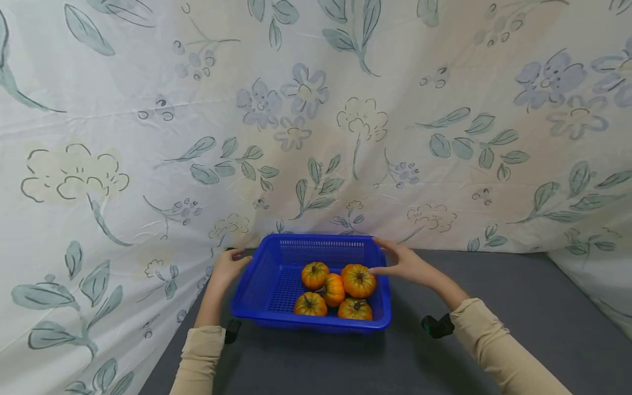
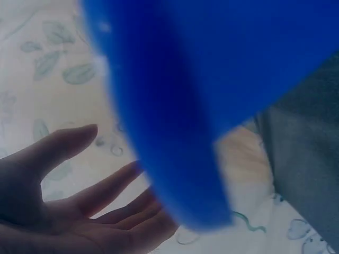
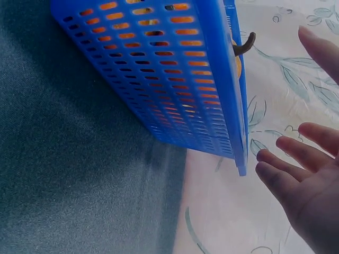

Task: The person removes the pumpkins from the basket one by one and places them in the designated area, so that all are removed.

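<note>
A blue plastic basket [image 1: 257,317] with slotted sides stands on the dark table, and several small orange pumpkins [image 1: 359,281] lie in its middle and right part. My left hand [image 1: 229,267] is at the basket's left side. In the left wrist view its thumb stands apart and the fingertips reach behind the blurred basket rim [image 2: 164,116]; whether they touch it I cannot tell. My right hand [image 1: 405,264] is spread beside the right rim. In the right wrist view its relaxed fingers [image 3: 302,156] hold nothing, a small gap from the basket [image 3: 175,79]. A brown pumpkin stem [image 3: 244,45] rises above the rim.
A dark grey table [image 1: 494,307] extends around the basket, mostly to the right and front. Behind and to the left hangs a pale cloth [image 1: 316,181] printed with leaves and flowers, close to the basket's far side. Dark straps with small devices [image 1: 437,326] sit at both wrists.
</note>
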`<state>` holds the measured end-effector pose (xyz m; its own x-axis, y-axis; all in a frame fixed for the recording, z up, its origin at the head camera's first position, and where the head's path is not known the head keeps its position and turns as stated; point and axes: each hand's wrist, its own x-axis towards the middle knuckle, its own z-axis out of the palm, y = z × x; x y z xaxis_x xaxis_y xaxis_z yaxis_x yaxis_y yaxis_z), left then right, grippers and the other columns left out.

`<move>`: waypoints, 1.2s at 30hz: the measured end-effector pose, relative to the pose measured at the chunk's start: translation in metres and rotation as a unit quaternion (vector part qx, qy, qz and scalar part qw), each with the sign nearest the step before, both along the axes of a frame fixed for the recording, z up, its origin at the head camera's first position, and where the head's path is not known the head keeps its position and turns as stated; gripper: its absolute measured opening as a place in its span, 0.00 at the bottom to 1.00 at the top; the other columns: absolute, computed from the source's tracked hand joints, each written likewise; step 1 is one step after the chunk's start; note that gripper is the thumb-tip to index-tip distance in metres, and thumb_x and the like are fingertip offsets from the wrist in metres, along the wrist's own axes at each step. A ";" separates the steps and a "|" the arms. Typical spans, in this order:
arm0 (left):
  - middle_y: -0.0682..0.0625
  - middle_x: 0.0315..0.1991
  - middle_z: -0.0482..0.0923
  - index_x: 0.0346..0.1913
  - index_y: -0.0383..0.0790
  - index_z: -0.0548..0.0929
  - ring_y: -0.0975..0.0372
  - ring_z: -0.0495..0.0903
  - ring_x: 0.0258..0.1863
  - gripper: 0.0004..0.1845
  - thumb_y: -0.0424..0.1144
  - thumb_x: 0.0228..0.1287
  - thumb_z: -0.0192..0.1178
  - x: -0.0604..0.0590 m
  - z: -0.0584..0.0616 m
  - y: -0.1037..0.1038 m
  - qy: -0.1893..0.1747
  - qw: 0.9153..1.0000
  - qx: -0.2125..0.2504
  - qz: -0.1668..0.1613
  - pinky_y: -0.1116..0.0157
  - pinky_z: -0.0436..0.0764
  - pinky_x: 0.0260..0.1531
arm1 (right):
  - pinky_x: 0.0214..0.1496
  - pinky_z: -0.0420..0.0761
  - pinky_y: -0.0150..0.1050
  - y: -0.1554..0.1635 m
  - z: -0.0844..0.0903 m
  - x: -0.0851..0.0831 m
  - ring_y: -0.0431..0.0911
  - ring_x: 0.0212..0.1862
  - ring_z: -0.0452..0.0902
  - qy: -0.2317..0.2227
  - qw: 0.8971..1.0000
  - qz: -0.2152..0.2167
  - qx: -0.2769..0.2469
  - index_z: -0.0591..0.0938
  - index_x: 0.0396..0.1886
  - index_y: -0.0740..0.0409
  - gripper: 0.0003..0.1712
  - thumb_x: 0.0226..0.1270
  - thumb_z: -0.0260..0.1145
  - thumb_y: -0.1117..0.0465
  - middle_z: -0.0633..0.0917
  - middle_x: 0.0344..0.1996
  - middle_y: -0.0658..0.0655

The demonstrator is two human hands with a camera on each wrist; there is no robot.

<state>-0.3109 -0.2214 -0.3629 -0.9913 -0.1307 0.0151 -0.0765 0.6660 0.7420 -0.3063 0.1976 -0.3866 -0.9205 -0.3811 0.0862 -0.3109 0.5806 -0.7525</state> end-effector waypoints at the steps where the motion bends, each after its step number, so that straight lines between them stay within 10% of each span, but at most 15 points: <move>1: 0.25 0.64 0.67 0.67 0.25 0.67 0.37 0.70 0.63 0.28 0.39 0.69 0.54 0.000 -0.002 -0.002 -0.003 1.000 0.006 0.003 0.47 0.76 0.58 | 0.70 0.60 0.63 -0.001 0.000 0.001 0.66 0.75 0.53 -0.001 1.000 0.001 0.003 0.54 0.77 0.59 0.54 0.61 0.71 0.45 0.55 0.76 0.67; 36: 0.30 0.61 0.74 0.61 0.26 0.75 0.42 0.80 0.56 0.26 0.43 0.68 0.60 0.008 -0.043 -0.032 -0.054 0.985 0.160 0.037 0.53 0.82 0.50 | 0.66 0.67 0.64 -0.027 0.001 0.000 0.65 0.71 0.63 0.003 0.996 0.048 0.077 0.63 0.74 0.56 0.48 0.57 0.74 0.47 0.67 0.70 0.70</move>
<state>-0.3033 -0.2534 -0.4058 -0.9723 -0.1846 -0.1431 -0.2060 0.3889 0.8979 -0.3058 0.1707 -0.3852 -0.8784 -0.4772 0.0256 -0.3758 0.6567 -0.6538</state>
